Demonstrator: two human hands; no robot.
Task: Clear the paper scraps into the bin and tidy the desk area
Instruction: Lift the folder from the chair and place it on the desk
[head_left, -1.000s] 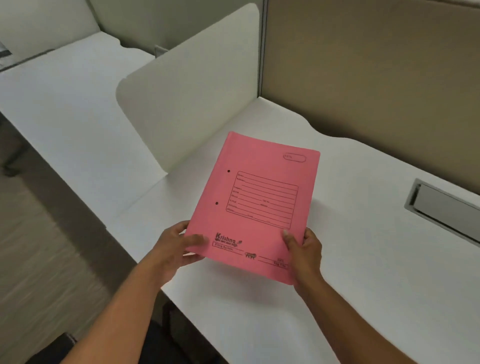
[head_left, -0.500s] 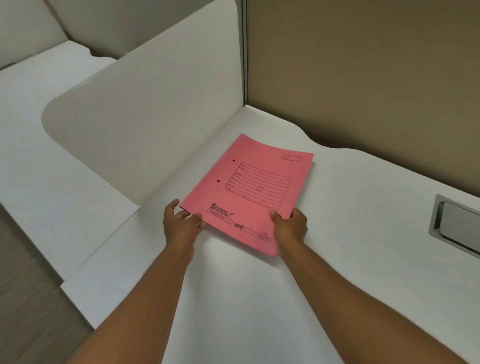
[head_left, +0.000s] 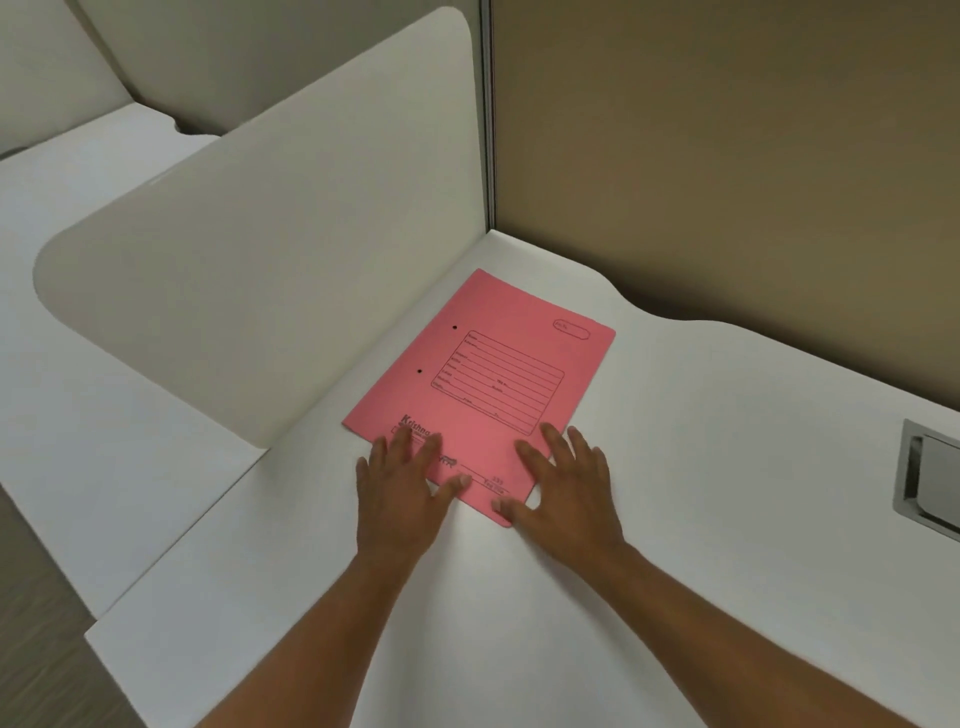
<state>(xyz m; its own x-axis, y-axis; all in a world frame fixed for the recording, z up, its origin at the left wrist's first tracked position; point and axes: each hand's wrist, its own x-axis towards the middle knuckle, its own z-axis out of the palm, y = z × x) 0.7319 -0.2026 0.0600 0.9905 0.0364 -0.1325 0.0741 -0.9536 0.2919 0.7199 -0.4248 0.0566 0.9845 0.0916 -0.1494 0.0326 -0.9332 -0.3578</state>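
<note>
Two spread hands, left (head_left: 397, 493) and right (head_left: 569, 491), flat on pink folder (head_left: 483, 395) beside white divider (head_left: 270, 270), metal hatch (head_left: 930, 475) well apart.

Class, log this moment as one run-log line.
pink folder: flat on desk, beside divider | left hand: open, resting on it | right hand: open, resting on it

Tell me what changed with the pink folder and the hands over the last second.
The folder went from held above the desk to lying flat near the divider, pushed toward the corner. Both hands gave up their pinch on its near edge: the left hand and right hand now rest open, fingers spread on it. The folder stayed face up; the desk's metal hatch is unchanged.
</note>
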